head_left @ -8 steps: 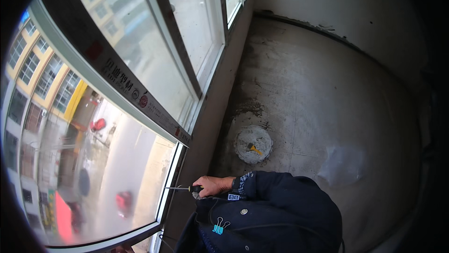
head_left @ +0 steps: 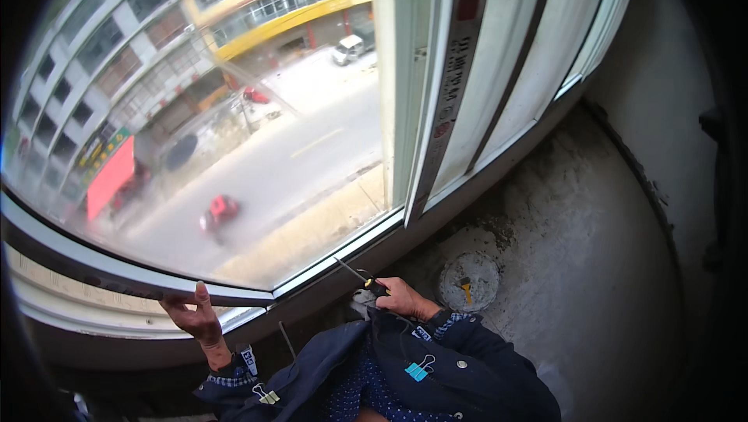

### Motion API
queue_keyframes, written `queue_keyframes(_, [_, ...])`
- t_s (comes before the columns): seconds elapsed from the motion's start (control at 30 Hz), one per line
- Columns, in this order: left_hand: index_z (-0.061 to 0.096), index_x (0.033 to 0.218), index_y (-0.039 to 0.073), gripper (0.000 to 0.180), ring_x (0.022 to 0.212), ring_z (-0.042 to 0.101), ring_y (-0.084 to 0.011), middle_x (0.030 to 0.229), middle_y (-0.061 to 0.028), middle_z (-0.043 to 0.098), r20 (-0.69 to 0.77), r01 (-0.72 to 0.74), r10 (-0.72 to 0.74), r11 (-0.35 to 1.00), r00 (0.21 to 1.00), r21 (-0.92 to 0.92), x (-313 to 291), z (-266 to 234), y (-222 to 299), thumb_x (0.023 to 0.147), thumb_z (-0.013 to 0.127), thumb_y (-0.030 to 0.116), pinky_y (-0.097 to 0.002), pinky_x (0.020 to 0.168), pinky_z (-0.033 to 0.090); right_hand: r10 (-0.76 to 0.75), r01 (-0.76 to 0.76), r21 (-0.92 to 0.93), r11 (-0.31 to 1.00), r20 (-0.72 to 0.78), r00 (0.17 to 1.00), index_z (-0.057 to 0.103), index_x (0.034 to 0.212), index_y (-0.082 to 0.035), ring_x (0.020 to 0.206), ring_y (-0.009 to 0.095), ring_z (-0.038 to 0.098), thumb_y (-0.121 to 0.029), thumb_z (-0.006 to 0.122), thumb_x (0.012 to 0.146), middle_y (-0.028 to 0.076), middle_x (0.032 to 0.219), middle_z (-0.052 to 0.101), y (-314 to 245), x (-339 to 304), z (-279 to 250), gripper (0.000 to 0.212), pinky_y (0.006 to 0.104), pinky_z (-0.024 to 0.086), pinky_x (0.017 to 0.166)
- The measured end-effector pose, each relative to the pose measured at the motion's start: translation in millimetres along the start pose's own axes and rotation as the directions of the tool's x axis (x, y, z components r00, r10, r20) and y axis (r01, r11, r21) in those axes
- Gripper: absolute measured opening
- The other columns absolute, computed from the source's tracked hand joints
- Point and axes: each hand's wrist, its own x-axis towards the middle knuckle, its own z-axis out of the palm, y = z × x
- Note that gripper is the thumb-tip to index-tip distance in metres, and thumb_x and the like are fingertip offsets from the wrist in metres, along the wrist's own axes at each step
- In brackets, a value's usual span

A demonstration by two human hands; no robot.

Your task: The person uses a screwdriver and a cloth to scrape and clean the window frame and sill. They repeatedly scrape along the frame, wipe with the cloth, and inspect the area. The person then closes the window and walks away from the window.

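Observation:
My right hand is closed around the handle of a screwdriver, black and yellow. Its thin metal shank points up and left toward the lower rail of the window, and its tip is close to the rail. A greyish, crumpled thing shows just beside that hand; what it is I cannot make out. To the left, my left hand grips the dark edge of the window sash, its thumb up against the frame and its other fingers partly hidden. The large glass pane rises beyond both hands.
A protective strip runs along an upright frame, with more panes to its right. On the concrete floor is a round, rough patch with a yellow-handled tool on it. Street and buildings lie outside the glass.
The view has swung toward the window on the left. My left hand has come plainly into sight on the sash. My right hand keeps hold of the screwdriver.

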Motion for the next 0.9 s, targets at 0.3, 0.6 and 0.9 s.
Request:
queue_keyframes(0.3, [0.007, 0.161, -0.002, 0.103, 0.141, 0.038, -0.0374, 0.155, -0.0269, 0.027, -0.242, -0.266, 0.278, 0.961, 0.930, 0.083, 35.0, 43.8, 32.8, 0.091, 0.071, 0.037, -0.0516, 0.116, 0.037, 0.007, -0.009, 0.025, 1.000, 0.068, 0.998, 0.070, 0.107, 0.003, 0.089, 0.016, 0.068, -0.012, 0.066, 0.078, 0.009, 0.094, 0.074, 4.5, 23.0, 11.1, 0.033, 0.0316, 0.054, 0.086])
queue_keyframes(0.6, [0.008, 0.161, -0.003, 0.103, 0.147, 0.027, -0.0432, 0.157, -0.0298, 0.017, -0.220, -0.281, 0.440, 0.812, 0.871, 0.512, 34.8, 33.3, 28.4, 0.091, 0.066, 0.044, -0.0563, 0.119, 0.029, 0.010, -0.021, 0.059, 0.998, 0.175, 0.984, 0.069, 0.108, 0.004, 0.090, 0.012, 0.065, -0.009, 0.064, 0.078, 0.005, 0.095, 0.073, 7.7, 49.3, 5.3, 0.033, 0.0297, 0.053, 0.086])
queue_keyframes(0.9, [0.026, 0.158, -0.003, 0.082, 0.146, 0.034, -0.0480, 0.159, -0.0315, 0.026, -0.150, -0.207, 0.645, 0.443, 0.749, 0.872, 16.7, 2.5, -10.8, 0.099, 0.063, 0.039, -0.0576, 0.121, 0.028, -0.036, 0.039, -0.004, 0.999, 0.265, 0.964, 0.069, 0.106, 0.003, 0.089, 0.013, 0.063, -0.011, 0.065, 0.080, 0.009, 0.092, 0.072, 36.2, 70.9, -16.2, 0.030, 0.0308, 0.052, 0.084])
